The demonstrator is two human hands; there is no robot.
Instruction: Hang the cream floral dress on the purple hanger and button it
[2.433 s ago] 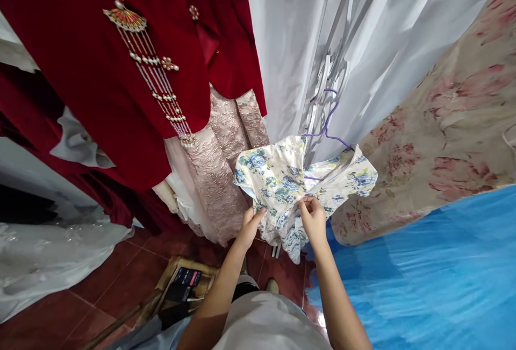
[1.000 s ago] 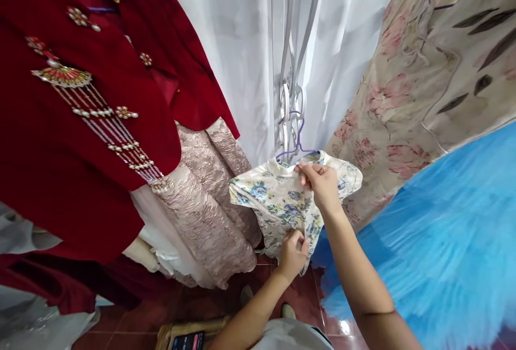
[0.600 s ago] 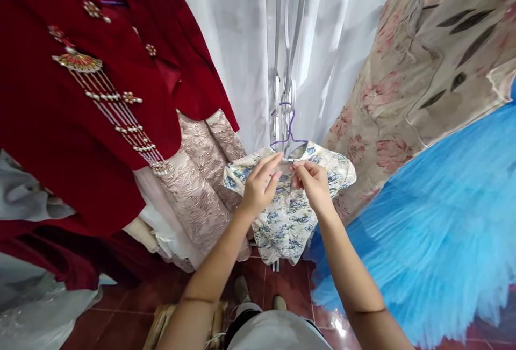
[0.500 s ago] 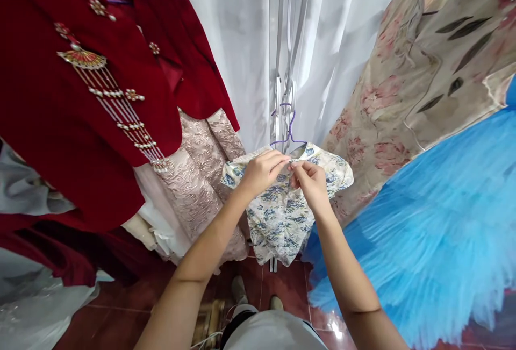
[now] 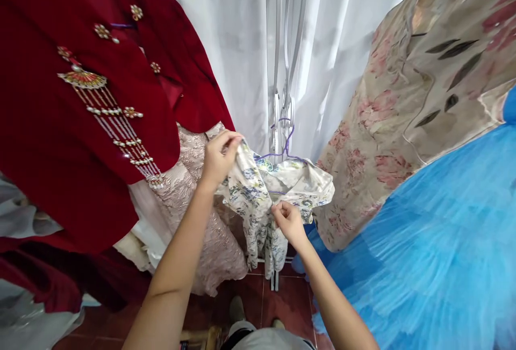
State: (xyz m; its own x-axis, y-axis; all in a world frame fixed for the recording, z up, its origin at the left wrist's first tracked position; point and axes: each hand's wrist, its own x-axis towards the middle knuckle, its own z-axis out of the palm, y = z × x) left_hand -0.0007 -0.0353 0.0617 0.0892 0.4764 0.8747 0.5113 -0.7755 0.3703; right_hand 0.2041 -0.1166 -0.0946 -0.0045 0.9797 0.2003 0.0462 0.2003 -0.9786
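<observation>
A short-sleeved white blouse [image 5: 252,191] with a blue and green flower print hangs from a purple hanger [image 5: 287,145] in front of me. Its front is spread apart at the neck, and the hanger's lower bar shows inside. My left hand [image 5: 220,159] is closed on the blouse's left shoulder, pulling the cloth up and outward. Lower down, my right hand [image 5: 288,222] pinches the front edge of the opening between thumb and fingers. The blouse's right shoulder droops over the hanger.
On the left hangs a dark red velvet jacket [image 5: 161,97] with a beaded fan ornament [image 5: 84,78], above a pink textured skirt [image 5: 197,221]. A beige floral dress [image 5: 374,135] and a blue tulle skirt [image 5: 415,242] hang at right. Behind are white curtains [image 5: 237,54] and a white metal stand [image 5: 276,108].
My hands have moved apart from the neckline: the left up and left to the shoulder, the right downward. The blouse front has opened and its cloth is bunched.
</observation>
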